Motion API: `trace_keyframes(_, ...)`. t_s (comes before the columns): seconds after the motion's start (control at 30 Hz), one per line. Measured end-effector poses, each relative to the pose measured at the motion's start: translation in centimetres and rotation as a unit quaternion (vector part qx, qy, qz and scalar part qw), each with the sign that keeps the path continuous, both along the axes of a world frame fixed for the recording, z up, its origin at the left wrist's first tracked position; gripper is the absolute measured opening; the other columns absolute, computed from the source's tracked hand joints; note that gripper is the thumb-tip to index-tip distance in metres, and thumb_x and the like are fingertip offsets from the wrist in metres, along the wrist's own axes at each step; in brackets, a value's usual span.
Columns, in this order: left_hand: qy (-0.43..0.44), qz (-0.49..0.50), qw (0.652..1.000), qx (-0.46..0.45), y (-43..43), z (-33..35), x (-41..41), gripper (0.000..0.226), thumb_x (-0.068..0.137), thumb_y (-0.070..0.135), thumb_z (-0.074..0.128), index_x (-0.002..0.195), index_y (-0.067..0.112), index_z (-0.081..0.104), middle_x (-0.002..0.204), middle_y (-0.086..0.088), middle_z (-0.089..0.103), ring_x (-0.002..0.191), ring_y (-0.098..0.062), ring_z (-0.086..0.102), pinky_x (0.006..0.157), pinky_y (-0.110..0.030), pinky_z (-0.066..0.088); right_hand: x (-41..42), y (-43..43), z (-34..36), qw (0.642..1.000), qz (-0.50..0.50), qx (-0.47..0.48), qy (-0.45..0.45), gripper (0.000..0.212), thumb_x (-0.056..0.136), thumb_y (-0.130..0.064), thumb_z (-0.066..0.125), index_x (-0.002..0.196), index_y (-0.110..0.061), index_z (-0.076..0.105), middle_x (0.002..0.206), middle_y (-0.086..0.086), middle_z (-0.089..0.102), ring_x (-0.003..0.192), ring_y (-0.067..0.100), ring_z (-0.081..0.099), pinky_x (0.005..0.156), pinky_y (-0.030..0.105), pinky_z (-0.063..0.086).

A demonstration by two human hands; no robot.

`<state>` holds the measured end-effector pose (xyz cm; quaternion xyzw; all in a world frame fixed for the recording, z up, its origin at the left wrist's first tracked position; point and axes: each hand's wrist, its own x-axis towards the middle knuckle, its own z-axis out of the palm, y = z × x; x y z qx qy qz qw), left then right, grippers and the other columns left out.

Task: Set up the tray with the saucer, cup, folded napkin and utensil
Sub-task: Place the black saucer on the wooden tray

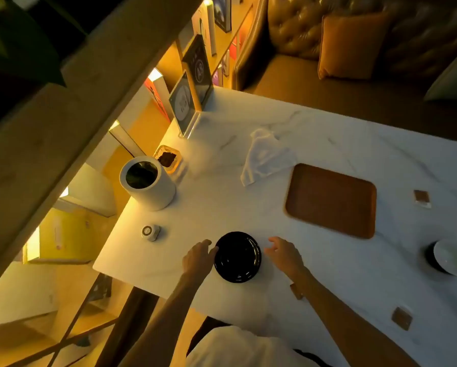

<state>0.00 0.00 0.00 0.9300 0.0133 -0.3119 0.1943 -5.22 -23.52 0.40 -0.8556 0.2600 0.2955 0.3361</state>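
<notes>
A black saucer (pixel 237 256) lies flat on the white marble table (pixel 327 274), near the edge closest to the person. The left hand (pixel 197 256) sits at the saucer's left rim, fingers loosely curled with the fingertips touching or nearly touching the rim; the dim light makes it hard to say whether contact is made. The right hand (pixel 284 254) hovers just beside the saucer's right side, fingers spread and slightly bent, holding nothing.

Farther back and to the right, the wooden tray (pixel 330 200) rests bare on the table. A crumpled white napkin (pixel 265 157), not yet folded, lies just beside the tray's far left corner. The white cup (pixel 448 256) stands near the right edge of the view, well apart from the saucer, on something dark that cannot be made out.

A white cylindrical container (pixel 148 182) stands near the table's left edge, with a small glass dish (pixel 167 158) of dark contents behind it and a small round white device (pixel 150 232) in front. Two small brown packets (pixel 421 198) (pixel 402 317) lie on the right part of the table.
</notes>
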Motion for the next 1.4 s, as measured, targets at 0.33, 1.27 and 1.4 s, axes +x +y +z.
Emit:
trace_keyframes(0.33, 0.138, 0.027, 0.989, -0.036, 0.2, -3.8, 2.0, 0.036, 0.095, 0.026, 0.057, 0.127, 0.01, 0.056, 0.12, -0.012, 0.067, 0.107, -0.031, 0.064, 0.086, -0.038, 0.051, 0.7, 3.3, -3.2, 0.987, -0.133, 0.054, 0.075, 0.027, 0.089, -0.007, 0.055, 0.065, -0.006, 0.044, 0.068, 0.016, 0.046, 0.072, 0.025, 0.045, 0.064, 0.03, 0.032)
trace_keyframes(1.27, 0.202, 0.258, 0.915, -0.236, -7.8, -4.1, 4.5, 0.024, 0.089, -0.007, 0.054, 0.109, -0.006, 0.066, 0.088, -0.022, 0.068, 0.074, -0.029, 0.067, 0.067, -0.033, 0.061, 0.3, -4.9, -4.2, 0.897, -0.361, 0.254, 0.038, 0.034, 0.09, 0.009, 0.05, 0.122, 0.003, 0.059, 0.111, 0.03, 0.065, 0.091, 0.032, 0.063, 0.088, 0.044, 0.054)
trace_keyframes(1.4, 0.18, 0.215, 0.928, -0.246, -13.6, -3.5, 6.7, 0.025, 0.087, -0.007, 0.055, 0.109, -0.006, 0.068, 0.091, -0.022, 0.07, 0.081, -0.034, 0.068, 0.082, -0.047, 0.06, 1.3, -10.3, -3.4, 0.884, -0.392, 0.256, 0.0, 0.035, 0.091, 0.006, 0.052, 0.125, 0.001, 0.057, 0.112, 0.026, 0.066, 0.101, 0.036, 0.065, 0.09, 0.045, 0.054)
